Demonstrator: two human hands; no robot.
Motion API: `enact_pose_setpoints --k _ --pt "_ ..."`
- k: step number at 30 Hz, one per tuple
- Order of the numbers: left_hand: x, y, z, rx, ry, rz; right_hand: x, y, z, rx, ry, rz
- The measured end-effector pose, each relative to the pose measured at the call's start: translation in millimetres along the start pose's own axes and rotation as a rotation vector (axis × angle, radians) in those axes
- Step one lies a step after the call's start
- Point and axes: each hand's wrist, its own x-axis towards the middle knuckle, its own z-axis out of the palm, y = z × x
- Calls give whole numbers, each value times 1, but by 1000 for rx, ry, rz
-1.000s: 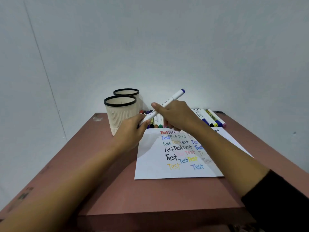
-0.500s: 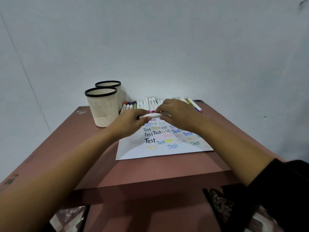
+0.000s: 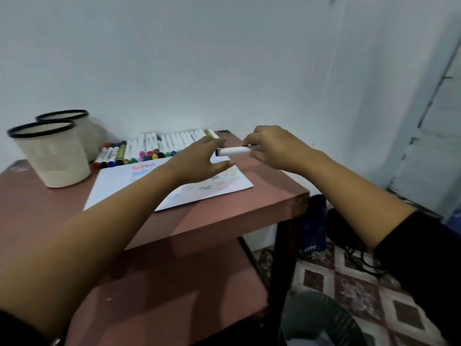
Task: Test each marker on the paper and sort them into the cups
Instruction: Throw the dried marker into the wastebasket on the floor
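The right hand [image 3: 274,148] holds a white marker [image 3: 235,151] level above the far right part of the paper [image 3: 119,186], fingers clamped on its barrel, its dark blue end pointing at the left hand [image 3: 199,158]. The left hand hovers just beside that end with fingers and thumb apart; blur hides whether they touch it.

The left forearm lies across the paper and covers much of the writing. A row of markers [image 3: 159,146] lies along the paper's far edge. Two pale cups with black rims stand at the desk's [image 3: 224,216] left, the front cup [image 3: 55,156] partly hiding the rear cup [image 3: 87,136]. Right of the desk are a patterned rug [image 3: 349,283] and a black cable [image 3: 359,260].
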Motion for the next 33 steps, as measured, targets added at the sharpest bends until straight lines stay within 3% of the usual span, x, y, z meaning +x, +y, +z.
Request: enact_pose_setpoints --k 18,28,33 --pt "73 200 107 -80 -192 300 -189 150 -15 -81 -22 436" --pt "41 220 214 -85 -289 433 -258 167 59 47 -151 567" --pt "11 207 272 -68 -391 395 -287 158 115 134 -218 609"
